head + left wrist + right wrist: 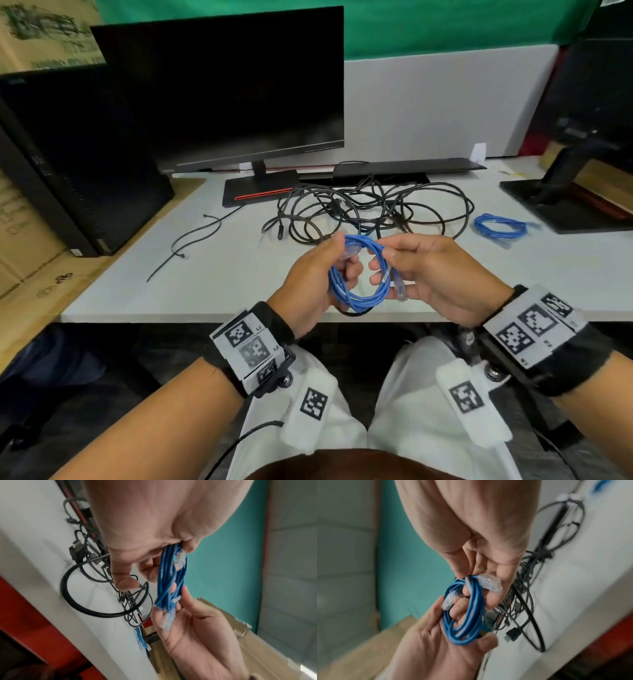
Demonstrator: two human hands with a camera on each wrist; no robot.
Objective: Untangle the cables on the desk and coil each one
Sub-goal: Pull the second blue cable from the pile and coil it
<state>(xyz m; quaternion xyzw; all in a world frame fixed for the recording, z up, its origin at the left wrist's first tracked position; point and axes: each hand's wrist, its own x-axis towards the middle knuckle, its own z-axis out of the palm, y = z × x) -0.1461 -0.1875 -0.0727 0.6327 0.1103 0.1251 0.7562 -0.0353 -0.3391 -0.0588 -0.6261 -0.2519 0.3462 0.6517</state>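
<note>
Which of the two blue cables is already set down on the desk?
The blue coil at the far right, lying beside the monitor stand. The other blue cable is off the desk, held between the left hand and right hand.

Blue cable (pixel 359 298) – smooth plastic jacket, clear plastic plugs, matt white desk (pixel 205 274)

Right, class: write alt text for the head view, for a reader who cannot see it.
Both hands, left hand and right hand, hold a coiled blue cable above a white desk. Behind lie tangled black cables, a second blue coil and a dark monitor.
</note>
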